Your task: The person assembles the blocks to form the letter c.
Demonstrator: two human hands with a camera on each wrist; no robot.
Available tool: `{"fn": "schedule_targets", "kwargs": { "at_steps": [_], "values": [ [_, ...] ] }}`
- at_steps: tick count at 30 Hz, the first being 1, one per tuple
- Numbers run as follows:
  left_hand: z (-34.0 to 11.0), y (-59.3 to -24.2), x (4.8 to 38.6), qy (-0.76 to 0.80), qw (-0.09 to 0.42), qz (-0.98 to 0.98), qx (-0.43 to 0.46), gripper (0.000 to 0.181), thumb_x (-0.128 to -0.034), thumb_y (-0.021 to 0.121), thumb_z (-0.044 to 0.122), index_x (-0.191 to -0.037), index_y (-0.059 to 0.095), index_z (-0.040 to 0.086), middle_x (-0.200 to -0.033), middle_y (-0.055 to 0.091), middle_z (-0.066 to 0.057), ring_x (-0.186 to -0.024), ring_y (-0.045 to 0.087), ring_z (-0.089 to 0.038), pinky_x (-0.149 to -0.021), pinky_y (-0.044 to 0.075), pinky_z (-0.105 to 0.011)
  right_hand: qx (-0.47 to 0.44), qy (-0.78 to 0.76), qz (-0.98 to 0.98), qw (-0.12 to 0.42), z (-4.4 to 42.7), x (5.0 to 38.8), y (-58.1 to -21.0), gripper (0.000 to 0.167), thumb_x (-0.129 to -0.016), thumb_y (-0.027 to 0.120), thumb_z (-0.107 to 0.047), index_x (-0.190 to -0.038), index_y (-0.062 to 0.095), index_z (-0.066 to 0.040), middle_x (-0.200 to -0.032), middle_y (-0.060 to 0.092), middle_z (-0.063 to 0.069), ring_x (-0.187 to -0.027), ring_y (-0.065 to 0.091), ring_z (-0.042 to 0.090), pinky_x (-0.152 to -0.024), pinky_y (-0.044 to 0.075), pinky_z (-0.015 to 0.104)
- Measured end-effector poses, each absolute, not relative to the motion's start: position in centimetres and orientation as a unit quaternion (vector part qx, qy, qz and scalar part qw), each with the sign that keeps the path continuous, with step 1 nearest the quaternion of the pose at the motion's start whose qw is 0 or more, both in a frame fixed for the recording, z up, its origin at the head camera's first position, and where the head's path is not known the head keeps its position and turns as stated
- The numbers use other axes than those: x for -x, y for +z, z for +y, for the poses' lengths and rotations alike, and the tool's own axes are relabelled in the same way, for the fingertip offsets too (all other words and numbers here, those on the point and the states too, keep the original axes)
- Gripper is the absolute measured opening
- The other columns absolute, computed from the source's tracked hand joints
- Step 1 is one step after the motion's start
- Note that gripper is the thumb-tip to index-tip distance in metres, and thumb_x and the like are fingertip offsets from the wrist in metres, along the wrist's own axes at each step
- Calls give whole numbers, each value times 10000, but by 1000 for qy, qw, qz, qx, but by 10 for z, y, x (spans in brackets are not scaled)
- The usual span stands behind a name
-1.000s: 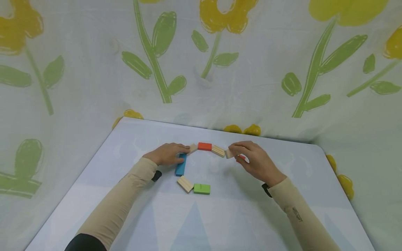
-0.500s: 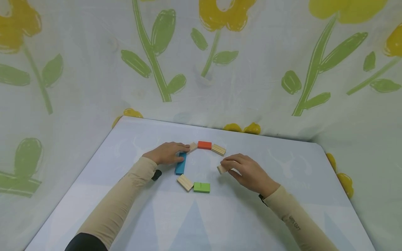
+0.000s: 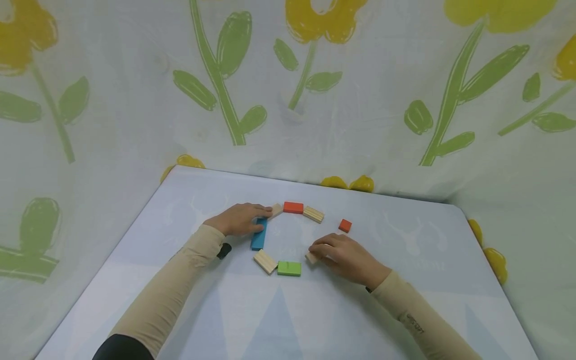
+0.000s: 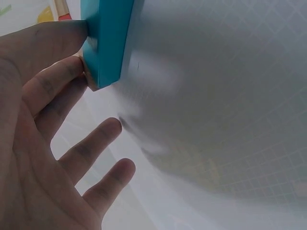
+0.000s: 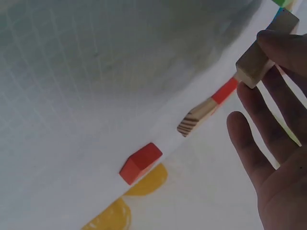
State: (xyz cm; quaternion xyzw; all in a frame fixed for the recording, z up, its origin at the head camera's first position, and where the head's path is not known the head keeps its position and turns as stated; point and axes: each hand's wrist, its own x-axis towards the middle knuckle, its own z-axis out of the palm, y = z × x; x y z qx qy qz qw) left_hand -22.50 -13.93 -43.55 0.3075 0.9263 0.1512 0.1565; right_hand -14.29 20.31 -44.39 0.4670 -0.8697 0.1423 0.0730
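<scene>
My left hand (image 3: 238, 220) rests at the far end of the blue block (image 3: 258, 241). In the left wrist view its thumb touches the blue block (image 4: 109, 40), and fingertips touch a pale wooden block at that corner. That wooden block (image 3: 276, 210) leans in beside a red block (image 3: 293, 207). Low over the table, my right hand (image 3: 351, 257) pinches another wooden block (image 5: 261, 57) between thumb and fingers, a short way right of the green block (image 3: 289, 269). The left hand's other fingers (image 4: 98, 143) stretch out, touching no block.
A wooden block (image 3: 313, 214) adjoins the red one. A separate small red block (image 3: 345, 225) lies beyond my right hand. Another wooden block (image 3: 265, 262) sits between blue and green. The white table (image 3: 405, 300) meets a flower-printed cloth (image 3: 360, 125) behind.
My right hand has moved toward me and left with its wooden block, from near the small red block to beside the green block, uncovering the red one. My left hand stays put.
</scene>
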Motion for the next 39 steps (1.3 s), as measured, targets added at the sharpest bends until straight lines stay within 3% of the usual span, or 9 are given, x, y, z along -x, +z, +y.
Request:
{"fn": "schedule_targets", "kwargs": {
  "at_steps": [6,15,39],
  "values": [
    [-138,-436,226,151,156,927,-307,530,-1012,622,263,-1512,501,138,-1571,445,-22,-1453,385,-307,-1178,323,-509,-467,137,-873,41,200,140,-445,313,-910,771,-117,-1218,732,-154,-1172,704,-32,-1095,648,145,-950,551,345],
    [-139,-435,226,153,156,926,-307,534,-1013,619,263,-1517,494,137,-1573,442,-27,-1452,383,-316,-1176,322,-517,-461,109,-881,2,199,141,-449,383,-893,784,-88,-1259,717,-180,-1222,691,-47,-1150,630,148,-1005,522,366],
    [-140,-436,226,157,156,926,-306,528,-1012,621,262,-1510,504,133,-1570,446,-31,-1448,391,-317,-1172,331,-512,-469,119,-875,6,190,140,-449,419,-865,806,-61,-1258,714,-171,-1247,681,-44,-1174,628,147,-1014,516,372]
  ]
}}
